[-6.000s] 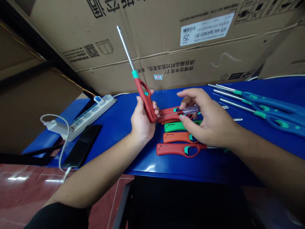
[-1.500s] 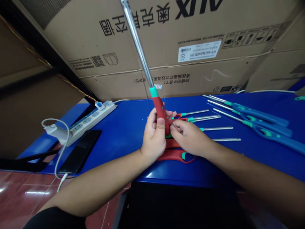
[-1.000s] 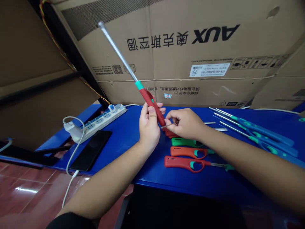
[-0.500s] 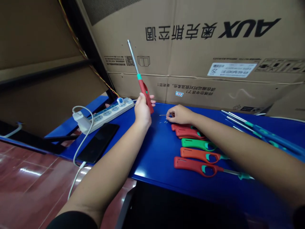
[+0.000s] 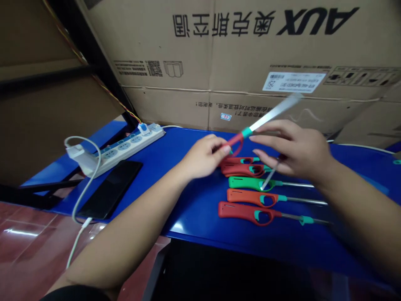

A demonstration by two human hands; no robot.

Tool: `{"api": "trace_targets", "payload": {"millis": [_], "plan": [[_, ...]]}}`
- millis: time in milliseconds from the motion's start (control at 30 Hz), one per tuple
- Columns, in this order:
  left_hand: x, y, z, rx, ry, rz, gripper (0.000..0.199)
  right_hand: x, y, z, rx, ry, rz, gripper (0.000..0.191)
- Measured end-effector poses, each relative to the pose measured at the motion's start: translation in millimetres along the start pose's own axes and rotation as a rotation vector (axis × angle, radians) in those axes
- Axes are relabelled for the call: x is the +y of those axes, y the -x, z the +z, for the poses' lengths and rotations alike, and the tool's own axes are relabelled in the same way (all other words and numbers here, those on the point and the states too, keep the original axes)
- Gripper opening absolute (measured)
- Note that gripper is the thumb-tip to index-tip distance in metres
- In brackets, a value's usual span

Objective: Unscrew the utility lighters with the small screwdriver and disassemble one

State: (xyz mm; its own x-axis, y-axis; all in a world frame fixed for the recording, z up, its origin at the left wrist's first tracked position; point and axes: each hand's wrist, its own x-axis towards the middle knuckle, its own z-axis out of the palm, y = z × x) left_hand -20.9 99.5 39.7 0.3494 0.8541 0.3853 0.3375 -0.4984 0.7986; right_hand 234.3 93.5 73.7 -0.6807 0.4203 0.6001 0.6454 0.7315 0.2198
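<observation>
Head view: left hand [image 5: 200,161] has its fingers [image 5: 219,149] clenched on the looped handle of a red plastic utility lighter [image 5: 237,144], held above the blue worktop [image 5: 194,225], its steel nozzle [image 5: 269,117] pointing up and right. Right hand [image 5: 294,152] sits just beside the nozzle, lower fingers [image 5: 269,154] grasping a thin steel screwdriver shaft [image 5: 270,175]; handle hidden. Tip is at the loop of a green plastic lighter [image 5: 250,182], contact unclear. Two stacked red lighters [image 5: 241,169] lie beyond it; an orange lighter [image 5: 250,197] and another red lighter [image 5: 244,213] lie nearer, parallel. White power strip [image 5: 125,146] and black phone [image 5: 109,190] sit left, well apart.
</observation>
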Motion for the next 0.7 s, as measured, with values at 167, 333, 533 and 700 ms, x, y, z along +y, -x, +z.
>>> {"api": "trace_targets", "payload": {"millis": [167,333,533,700], "plan": [[25,25,40.0,-0.467,-0.256,0.186,0.028,-27,84,-25,-0.164,0.166,-0.087,0.027],[22,32,60.7,-0.53,-0.444,0.282,0.027,-38,119,-13,-0.203,0.028,0.078,0.021],[17,23,38.9,-0.328,-0.418,0.249,0.036,-19,108,-4,-0.314,-0.077,0.224,0.028],[11,20,33.6,-0.298,-0.398,0.174,0.041,3,120,-22,-0.334,-0.01,0.425,0.031]]}}
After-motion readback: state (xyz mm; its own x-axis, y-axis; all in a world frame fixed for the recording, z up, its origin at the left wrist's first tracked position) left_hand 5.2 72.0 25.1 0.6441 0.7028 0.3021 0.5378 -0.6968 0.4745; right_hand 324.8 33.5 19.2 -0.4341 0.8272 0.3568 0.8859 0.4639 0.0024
